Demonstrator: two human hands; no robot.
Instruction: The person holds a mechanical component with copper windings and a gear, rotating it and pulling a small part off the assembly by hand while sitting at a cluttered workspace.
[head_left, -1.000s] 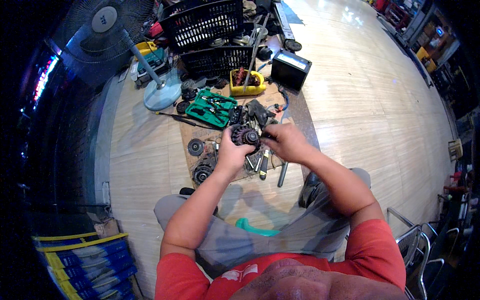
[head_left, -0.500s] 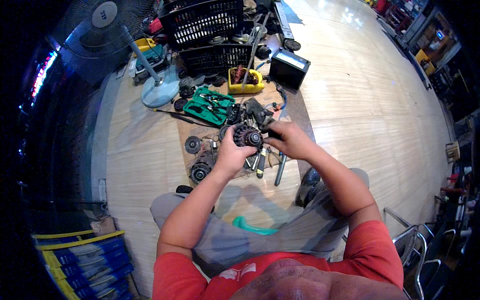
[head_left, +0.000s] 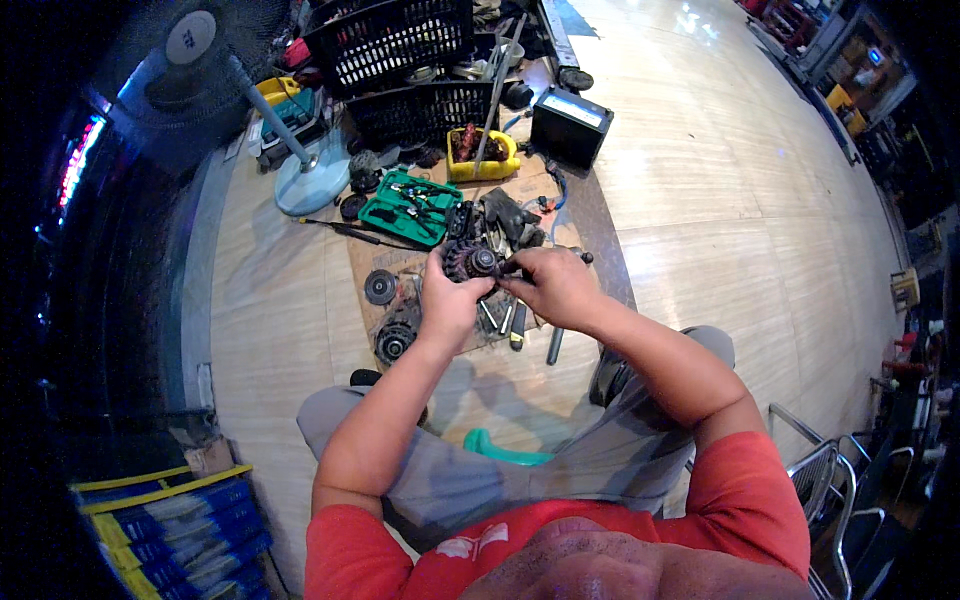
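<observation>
My left hand [head_left: 450,300] is closed round a dark, toothed round metal part [head_left: 468,260] with a hub facing up. My right hand [head_left: 555,285] pinches at the part’s right side; what its fingertips hold is too small to make out. Below lie a dark pulley [head_left: 380,287], a ribbed round housing [head_left: 396,343], a yellow-and-black handled tool [head_left: 517,326] and a metal tube [head_left: 555,345], on or beside cardboard [head_left: 535,180]. Just above my hands are a dark crumpled cloth [head_left: 510,215] and a green open tool case [head_left: 402,208].
A pedestal fan [head_left: 192,40], black crates [head_left: 390,50], a yellow container [head_left: 480,166] and a black battery [head_left: 570,130] stand beyond. A green plastic object [head_left: 505,452] lies between my legs. A blue-and-yellow rack [head_left: 170,520] is lower left, a metal chair [head_left: 830,480] lower right.
My left hand and the round part have shifted left and slightly up. My right hand has moved left, so its fingertips now sit closer against the part’s side.
</observation>
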